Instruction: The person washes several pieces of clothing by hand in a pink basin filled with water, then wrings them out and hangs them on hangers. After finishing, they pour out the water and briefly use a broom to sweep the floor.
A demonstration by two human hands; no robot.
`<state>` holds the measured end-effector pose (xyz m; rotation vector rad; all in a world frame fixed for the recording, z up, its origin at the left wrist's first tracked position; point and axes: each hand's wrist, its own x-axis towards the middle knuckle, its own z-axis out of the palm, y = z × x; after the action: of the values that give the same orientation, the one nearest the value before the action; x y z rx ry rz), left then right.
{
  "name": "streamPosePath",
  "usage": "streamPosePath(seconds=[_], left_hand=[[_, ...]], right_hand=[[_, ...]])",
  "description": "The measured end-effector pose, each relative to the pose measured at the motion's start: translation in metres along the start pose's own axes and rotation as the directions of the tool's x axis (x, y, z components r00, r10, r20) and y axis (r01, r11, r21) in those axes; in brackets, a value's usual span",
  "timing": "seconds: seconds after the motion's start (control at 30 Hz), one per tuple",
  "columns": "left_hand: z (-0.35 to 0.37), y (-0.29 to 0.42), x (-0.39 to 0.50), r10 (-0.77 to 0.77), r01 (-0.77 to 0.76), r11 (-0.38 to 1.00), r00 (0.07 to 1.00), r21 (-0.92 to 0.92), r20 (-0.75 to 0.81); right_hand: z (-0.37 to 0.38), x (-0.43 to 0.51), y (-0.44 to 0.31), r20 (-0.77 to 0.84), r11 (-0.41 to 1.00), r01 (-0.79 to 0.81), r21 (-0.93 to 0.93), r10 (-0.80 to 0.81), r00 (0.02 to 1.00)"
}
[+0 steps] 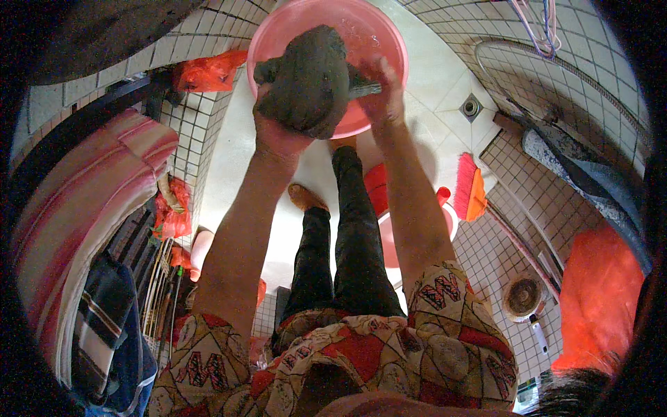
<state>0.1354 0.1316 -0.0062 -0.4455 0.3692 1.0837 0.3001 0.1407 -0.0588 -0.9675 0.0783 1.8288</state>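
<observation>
A bunched, dark grey-green cloth (312, 78) is held up over a pink plastic basin (393, 31) at the top middle of the head view. My left hand (284, 122) supports the bundle from its near left side, with its fingers partly hidden by the fabric. At the bundle's right side my right hand (384, 96) is slightly blurred, with a loose end of the cloth between thumb and palm. Some bubbles or drops show on the basin's inner wall.
A floor drain (470, 108) lies to the right, near a pink-bristled broom with an orange head (471, 195). Below my right forearm stands a pink tub (388, 240). Striped fabric (94, 193) hangs at the left; a red bag (599, 297) is at the right.
</observation>
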Motion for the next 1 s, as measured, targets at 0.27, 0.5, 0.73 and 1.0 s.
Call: streamPosePath(seconds=[0.27,0.5,0.73,1.0], left_hand=[[0.001,-0.037,0.000,0.071,-0.076,0.992,0.996,-0.100,-0.050],[0.004,-0.032,-0.026,-0.044,0.080,0.992,0.942,0.097,-0.332],[0.010,-0.010,-0.044,-0.022,0.070,0.960,0.984,0.273,-0.177],[0.024,0.006,0.003,0.102,0.049,0.285,0.991,0.957,-0.081]], right_hand=[[-0.036,0.026,0.093,0.110,0.793,0.093,0.602,-0.197,0.974],[0.024,-0.026,-0.002,0.161,0.959,0.101,0.266,-0.147,0.976],[0.081,-0.029,-0.029,-0.011,0.934,0.183,-0.308,-0.196,0.980],[0.046,0.024,-0.021,0.083,0.667,0.259,-0.699,-0.284,0.955]])
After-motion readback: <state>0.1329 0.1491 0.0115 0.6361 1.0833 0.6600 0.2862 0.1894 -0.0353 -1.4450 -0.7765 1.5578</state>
